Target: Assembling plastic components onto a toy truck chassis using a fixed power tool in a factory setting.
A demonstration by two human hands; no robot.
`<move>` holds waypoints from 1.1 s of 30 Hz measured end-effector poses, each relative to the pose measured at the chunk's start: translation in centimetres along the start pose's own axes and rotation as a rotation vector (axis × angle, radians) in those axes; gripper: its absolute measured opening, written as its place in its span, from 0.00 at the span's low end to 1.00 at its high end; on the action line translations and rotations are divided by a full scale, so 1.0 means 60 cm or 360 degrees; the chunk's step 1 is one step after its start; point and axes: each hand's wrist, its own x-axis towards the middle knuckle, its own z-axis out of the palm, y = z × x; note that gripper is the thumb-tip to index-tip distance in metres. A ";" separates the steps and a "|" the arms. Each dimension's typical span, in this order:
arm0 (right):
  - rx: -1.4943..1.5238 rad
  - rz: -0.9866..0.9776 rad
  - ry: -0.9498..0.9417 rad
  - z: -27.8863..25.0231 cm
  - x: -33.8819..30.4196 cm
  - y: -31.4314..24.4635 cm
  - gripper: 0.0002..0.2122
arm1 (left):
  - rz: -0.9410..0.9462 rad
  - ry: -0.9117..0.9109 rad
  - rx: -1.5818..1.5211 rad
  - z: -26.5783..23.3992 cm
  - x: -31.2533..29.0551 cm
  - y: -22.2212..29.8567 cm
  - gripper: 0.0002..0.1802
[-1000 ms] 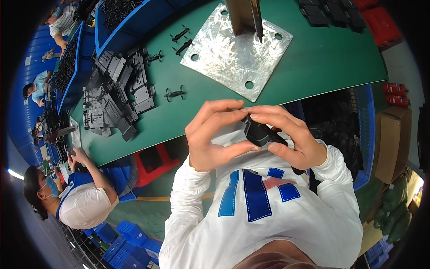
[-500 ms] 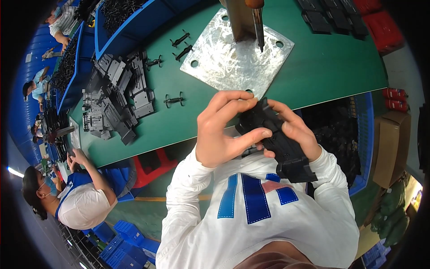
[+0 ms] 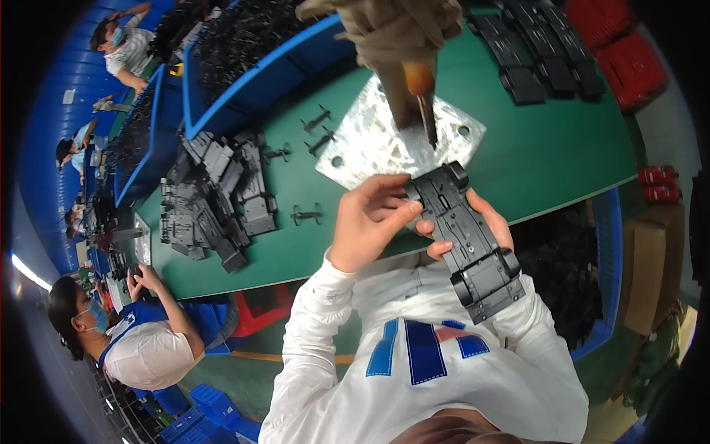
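A black plastic toy car chassis is held up in front of my chest, its flat, wheeled side facing me. Small black wheels show at its upper end and near its lower end. My right hand wraps it from the right, with fingertips coming round its left edge. At its upper left corner, my left hand grips the edge between thumb and fingers. Just beyond stands a metal base plate carrying an upright post, with a pointed tool tip hanging above the plate.
Small black axle parts lie on the green table, left of the plate. Beside them is a heap of black chassis. Blue bins hold black parts. Three chassis lie far right. A co-worker sits at left.
The chassis has been turned over, so its wheeled side now faces me. It sits slightly lower, and my left hand has shifted to its upper left edge. The view has tilted, showing more of the table's far side.
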 end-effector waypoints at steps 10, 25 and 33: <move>0.0209 0.0029 -0.0091 -0.003 0.021 0.008 0.25 | 0.0000 -0.0063 0.0012 -0.018 0.023 0.004 0.24; 0.0151 0.0008 -0.0352 0.001 0.043 0.015 0.29 | 0.0272 0.0076 0.0061 -0.021 0.041 -0.001 0.21; 0.0197 0.0016 -0.0347 0.014 0.032 0.023 0.30 | 0.0280 0.0110 0.0052 -0.020 0.034 0.002 0.21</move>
